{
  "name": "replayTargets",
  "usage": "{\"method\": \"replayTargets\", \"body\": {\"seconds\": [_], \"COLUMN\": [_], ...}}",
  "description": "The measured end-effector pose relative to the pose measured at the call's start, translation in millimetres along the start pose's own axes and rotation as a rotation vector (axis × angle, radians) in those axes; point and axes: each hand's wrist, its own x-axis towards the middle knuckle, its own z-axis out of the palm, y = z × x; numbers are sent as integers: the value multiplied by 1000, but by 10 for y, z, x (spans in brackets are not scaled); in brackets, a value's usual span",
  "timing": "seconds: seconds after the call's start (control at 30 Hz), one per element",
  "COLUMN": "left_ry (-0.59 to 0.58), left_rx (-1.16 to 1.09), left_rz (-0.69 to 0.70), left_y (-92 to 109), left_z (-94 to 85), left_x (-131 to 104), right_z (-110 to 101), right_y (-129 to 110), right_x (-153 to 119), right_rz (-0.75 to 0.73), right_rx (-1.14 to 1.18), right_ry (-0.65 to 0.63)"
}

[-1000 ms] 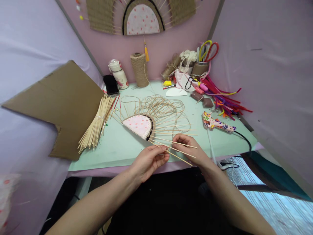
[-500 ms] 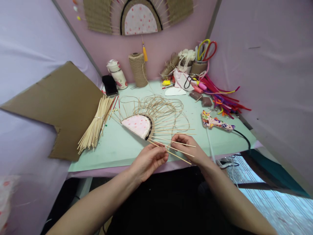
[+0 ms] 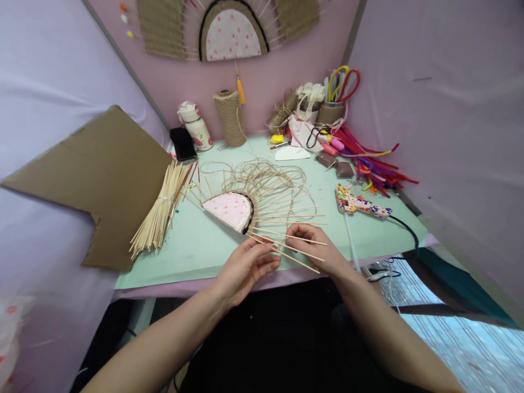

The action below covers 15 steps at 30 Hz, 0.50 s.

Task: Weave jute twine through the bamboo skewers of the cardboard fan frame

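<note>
A half-round piece covered in pink dotted fabric lies on the table, with a black braided edge and thin wooden sticks fanning out from its rim. My left hand pinches the lowest wooden stick close to that rim, thumb on top. Just to the right, my right hand has its fingers curled among the outer ends of the lower sticks. Jute twine runs from a loose tangle behind the piece down to the right fingers, which close on it. Part of the twine between the hands is hidden.
A bundle of sticks lies left, beside a large cardboard sheet. At the back stand a bottle and a twine cone. A patterned glue gun with its cord, pipe cleaners and scissors are on the right.
My left fingers have shifted slightly left along the lowest stick, and the fingers have loosened a little. My right hand stays nearly in place. The whole view has moved very slightly.
</note>
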Motion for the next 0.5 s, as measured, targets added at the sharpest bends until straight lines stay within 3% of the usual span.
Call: {"method": "replayTargets", "body": {"seconds": [0.07,0.13,0.17,0.23,0.33,0.4,0.5], "left_ry": [-47,-106,-109,-38,68,60,66], "left_rx": [181,547,761,1123,1398,1480,1468], "left_rz": [31,154,288,710,1393,1646,1797], "left_y": [16,37,50,75,99,93,56], "left_z": [-90,-212,-273,-374,-430,-411,-360], "left_x": [-25,-50,-57,-53,22,113,260], "right_z": [-3,-3,-1,6,22,30,33], "right_y": [-4,-10,-13,-20,-28,-35,-42], "right_x": [-1,0,1,2,1,1,3], "right_rz": [2,3,3,5,2,-2,-9], "right_rx": [3,3,1,-2,-4,-7,-15], "right_ry": [5,12,18,27,33,34,36]}}
